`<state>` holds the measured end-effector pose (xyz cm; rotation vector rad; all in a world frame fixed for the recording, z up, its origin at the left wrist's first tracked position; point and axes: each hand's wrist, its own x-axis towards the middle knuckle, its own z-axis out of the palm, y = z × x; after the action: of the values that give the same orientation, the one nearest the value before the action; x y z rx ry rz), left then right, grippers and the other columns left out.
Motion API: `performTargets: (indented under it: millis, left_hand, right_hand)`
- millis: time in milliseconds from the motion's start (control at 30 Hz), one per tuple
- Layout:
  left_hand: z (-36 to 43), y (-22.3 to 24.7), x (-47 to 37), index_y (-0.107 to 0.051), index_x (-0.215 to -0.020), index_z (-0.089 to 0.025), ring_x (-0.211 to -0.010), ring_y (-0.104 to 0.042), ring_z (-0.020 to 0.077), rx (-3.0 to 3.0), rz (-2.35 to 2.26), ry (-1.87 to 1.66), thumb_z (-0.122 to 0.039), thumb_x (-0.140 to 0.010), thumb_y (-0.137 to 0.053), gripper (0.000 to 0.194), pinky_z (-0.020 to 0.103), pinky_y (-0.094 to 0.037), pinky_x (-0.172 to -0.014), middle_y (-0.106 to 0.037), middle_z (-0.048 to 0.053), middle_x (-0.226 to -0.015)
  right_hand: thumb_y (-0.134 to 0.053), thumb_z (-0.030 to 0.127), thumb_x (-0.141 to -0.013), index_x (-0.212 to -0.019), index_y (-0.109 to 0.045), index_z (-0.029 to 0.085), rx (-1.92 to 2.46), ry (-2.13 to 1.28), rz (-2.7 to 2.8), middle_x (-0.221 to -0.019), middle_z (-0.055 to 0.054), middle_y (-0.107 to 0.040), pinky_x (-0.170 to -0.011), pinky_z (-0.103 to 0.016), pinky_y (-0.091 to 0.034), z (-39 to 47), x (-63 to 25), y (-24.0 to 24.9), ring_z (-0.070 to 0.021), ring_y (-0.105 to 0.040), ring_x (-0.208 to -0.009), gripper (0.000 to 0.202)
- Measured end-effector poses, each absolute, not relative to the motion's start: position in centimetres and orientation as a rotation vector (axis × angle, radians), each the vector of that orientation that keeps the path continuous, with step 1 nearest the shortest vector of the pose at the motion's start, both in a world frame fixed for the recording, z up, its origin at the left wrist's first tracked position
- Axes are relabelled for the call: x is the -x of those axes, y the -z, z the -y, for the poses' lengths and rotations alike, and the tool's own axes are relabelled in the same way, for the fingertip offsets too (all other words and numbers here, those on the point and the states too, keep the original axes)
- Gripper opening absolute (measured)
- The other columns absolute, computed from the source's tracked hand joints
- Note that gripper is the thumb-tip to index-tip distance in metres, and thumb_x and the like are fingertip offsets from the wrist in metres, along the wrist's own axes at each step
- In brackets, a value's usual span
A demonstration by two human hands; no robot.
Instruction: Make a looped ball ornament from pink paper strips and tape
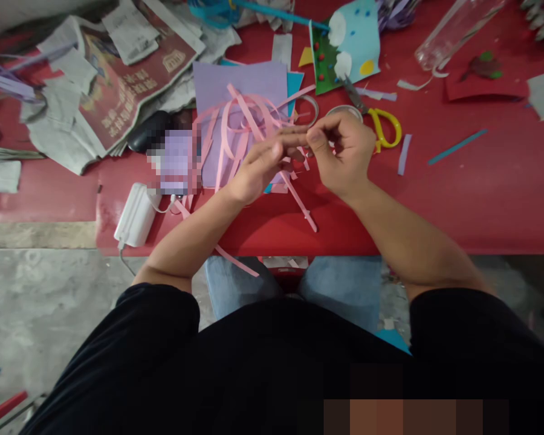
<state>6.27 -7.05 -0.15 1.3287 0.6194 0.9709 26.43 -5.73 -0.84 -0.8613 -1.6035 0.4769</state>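
Where fingertips meet, head view: left hand (258,166) and right hand (347,154) come together; their grip cannot be told.
Pink strips (298,199): cut, loose, tangled beneath the hands, across the purple sheet (263,75); no finished shape shows among them.
Card (365,36): already decorated, lying beyond.
Scissors (398,130): beside the right hand.
Clutter: newspaper (131,84) and power bank (136,214) crowd the left.
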Motion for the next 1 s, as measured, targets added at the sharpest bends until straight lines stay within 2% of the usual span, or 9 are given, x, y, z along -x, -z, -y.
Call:
performTargets:
  millis: [100,167,233,333,467,633,767,1000]
  left_hand:
    - [7.5,-0.5,-6.5,-0.076,-0.131,-0.024,-0.117,-0.071,0.0257,-1.189,-0.621,-0.906,-0.094,-0.094,-0.021,0.097,0.038,-0.061,-0.091,-0.066,0.013,-0.145]
    - [7.5,-0.5,-6.7,-0.073,-0.136,-0.023,-0.116,-0.072,0.0258,-1.144,-0.613,-0.903,-0.094,-0.095,-0.016,0.100,0.038,-0.061,-0.090,-0.068,0.013,-0.142]
    - [7.5,-0.3,-6.8,-0.070,-0.141,-0.024,-0.117,-0.072,0.0253,-1.151,-0.634,-0.914,-0.092,-0.096,-0.019,0.096,0.036,-0.061,-0.090,-0.067,0.012,-0.146]
    - [7.3,0.2,-6.7,-0.068,-0.146,-0.027,-0.121,-0.071,0.0248,-1.220,-0.655,-0.944,-0.091,-0.097,-0.027,0.090,0.034,-0.061,-0.092,-0.064,0.010,-0.151]
    - [7.2,0.6,-6.6,-0.069,-0.145,-0.031,-0.122,-0.070,0.0252,-1.330,-0.600,-0.961,-0.093,-0.093,-0.036,0.087,0.034,-0.060,-0.091,-0.061,0.010,-0.155]
    - [7.0,0.9,-6.4,-0.066,-0.150,-0.033,-0.117,-0.068,0.0241,-1.439,-0.612,-0.979,-0.092,-0.092,-0.043,0.086,0.034,-0.059,-0.089,-0.057,0.011,-0.158]
    - [6.6,1.3,-6.1,-0.067,-0.149,-0.034,-0.114,-0.067,0.0233,-1.555,-0.587,-1.039,-0.088,-0.094,-0.046,0.080,0.036,-0.058,-0.096,-0.054,0.009,-0.157]
    - [6.3,1.5,-6.2,-0.062,-0.154,-0.035,-0.126,-0.063,0.0279,-1.615,-0.549,-1.029,-0.088,-0.094,-0.045,0.082,0.039,-0.058,-0.101,-0.056,0.010,-0.156]
  right_hand:
    - [-0.049,0.066,-0.110,-0.100,-0.068,0.026,0.834,-0.535,1.610,-0.085,-0.001,-0.065,-0.069,-0.035,-0.060,5.7,-26.4,0.9,-0.0139,-0.064,-0.068,0.046]
    - [-0.044,0.062,-0.113,-0.110,-0.067,0.027,0.792,-0.537,1.595,-0.093,-0.001,-0.067,-0.066,-0.033,-0.058,5.7,-26.3,0.9,-0.0131,-0.066,-0.072,0.042]
    - [-0.045,0.068,-0.110,-0.117,-0.062,0.028,0.796,-0.492,1.575,-0.105,-0.002,-0.065,-0.071,-0.035,-0.061,5.6,-26.3,1.2,-0.0146,-0.067,-0.081,0.043]
    - [-0.056,0.079,-0.099,-0.113,-0.059,0.028,0.890,-0.449,1.560,-0.114,-0.005,-0.062,-0.084,-0.045,-0.066,5.2,-26.7,2.2,-0.0191,-0.068,-0.091,0.053]
    - [-0.068,0.073,-0.095,-0.106,-0.060,0.026,0.899,-0.498,1.554,-0.108,-0.006,-0.063,-0.097,-0.055,-0.065,4.6,-27.2,3.8,-0.0236,-0.069,-0.102,0.048]
    - [-0.072,0.074,-0.093,-0.100,-0.058,0.025,0.912,-0.535,1.517,-0.103,-0.005,-0.066,-0.094,-0.053,-0.067,4.5,-27.1,3.8,-0.0223,-0.070,-0.098,0.050]
    - [-0.066,0.077,-0.096,-0.096,-0.056,0.024,0.908,-0.588,1.546,-0.108,-0.005,-0.067,-0.095,-0.051,-0.067,4.6,-27.2,3.6,-0.0208,-0.072,-0.100,0.054]
    - [-0.062,0.083,-0.095,-0.082,-0.049,0.023,0.897,-0.561,1.538,-0.095,-0.004,-0.068,-0.099,-0.056,-0.065,4.2,-27.3,3.9,-0.0229,-0.073,-0.103,0.063]
